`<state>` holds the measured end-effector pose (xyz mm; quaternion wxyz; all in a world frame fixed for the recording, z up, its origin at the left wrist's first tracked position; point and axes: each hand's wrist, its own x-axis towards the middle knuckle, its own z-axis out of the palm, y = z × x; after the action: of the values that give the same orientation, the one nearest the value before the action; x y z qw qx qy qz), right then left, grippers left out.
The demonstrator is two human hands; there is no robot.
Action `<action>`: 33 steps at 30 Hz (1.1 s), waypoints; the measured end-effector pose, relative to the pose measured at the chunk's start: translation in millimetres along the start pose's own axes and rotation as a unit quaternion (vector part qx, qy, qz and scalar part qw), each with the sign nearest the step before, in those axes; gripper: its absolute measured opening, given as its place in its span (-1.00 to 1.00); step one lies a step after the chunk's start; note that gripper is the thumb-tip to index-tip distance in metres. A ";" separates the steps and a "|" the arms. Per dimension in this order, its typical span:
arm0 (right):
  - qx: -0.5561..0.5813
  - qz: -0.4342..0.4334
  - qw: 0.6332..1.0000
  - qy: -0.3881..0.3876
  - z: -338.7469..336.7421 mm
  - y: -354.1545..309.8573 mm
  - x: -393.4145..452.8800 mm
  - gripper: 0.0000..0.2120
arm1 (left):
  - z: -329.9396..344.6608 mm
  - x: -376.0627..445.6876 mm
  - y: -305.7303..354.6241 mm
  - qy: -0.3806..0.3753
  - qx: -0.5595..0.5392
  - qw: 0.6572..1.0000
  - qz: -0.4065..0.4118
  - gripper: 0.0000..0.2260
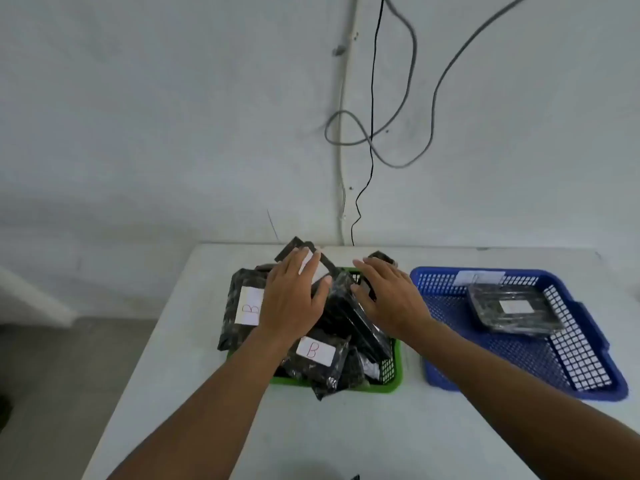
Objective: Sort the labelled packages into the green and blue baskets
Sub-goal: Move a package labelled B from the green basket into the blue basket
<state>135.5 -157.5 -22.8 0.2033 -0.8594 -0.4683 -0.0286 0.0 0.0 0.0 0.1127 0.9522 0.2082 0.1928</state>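
- Your landmark is the green basket (393, 377) on the white desk (346, 438); it is heaped so full of dark packages (341, 317) that only its near rim and right wall show.
- The packages are glossy, dark and mottled, wrapped in crinkled plastic, and several carry a white paper label.
- One labelled package (242, 306) hangs over the basket's left edge; its long axis runs away from you, and the red "B" on its label lies turned on its side.
- Another labelled package (317, 353) lies at the near side of the heap with its long axis across the basket; its red "B" reads nearly upright to you, tilted slightly.
- The packages at the far side of the heap stick up at angles above the basket's far rim.
- Your left hand (294, 299) lies on top of the heap, fingers straight and close together, pointing away from you over a white label; it pinches nothing.
- Your right hand (388, 296) lies flat on the right part of the heap, fingers straight and slightly spread, pointing away and to the left; it holds nothing.
- The blue basket (588, 375) stands just right of the green one, not touching it, and holds one flat package (512, 311) with a white label, its long axis running across the basket; the letter on it is too blurred to read.
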 end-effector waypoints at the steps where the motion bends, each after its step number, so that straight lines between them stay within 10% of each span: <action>1: 0.011 0.010 1.000 -0.013 4.3 0.6 -6.6 -0.51 | 5.6 -2.1 1.1 -0.015 -0.018 1.000 -0.004 -0.53; 11: 0.179 0.171 0.966 -0.080 39.4 -0.3 -66.1 -0.51 | 39.8 -10.1 26.7 -0.091 -0.274 0.937 -0.198 -0.33; 19: 0.314 0.233 0.920 0.035 27.9 4.1 -68.8 -0.56 | 23.9 -16.8 25.4 -0.054 -0.415 0.868 -0.265 -0.78; 26: 0.622 0.328 0.708 0.070 2.4 5.3 -61.5 -0.29 | 17.0 -33.8 22.1 0.005 -0.580 0.738 -0.346 -0.68; 30: 0.664 0.365 0.650 0.061 -21.2 25.7 -67.8 -0.50 | 22.3 -42.8 36.8 -0.034 -0.676 0.636 -0.371 -0.73; 33: 0.672 0.364 0.643 0.049 -42.6 53.2 -87.9 -0.49 | 36.5 -44.5 62.5 -0.071 -0.690 0.623 -0.361 -0.73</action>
<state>135.8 -268.7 -22.0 0.7414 -0.5856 0.0027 0.3277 -0.2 -80.0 -28.7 0.8118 0.4544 0.3324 0.1551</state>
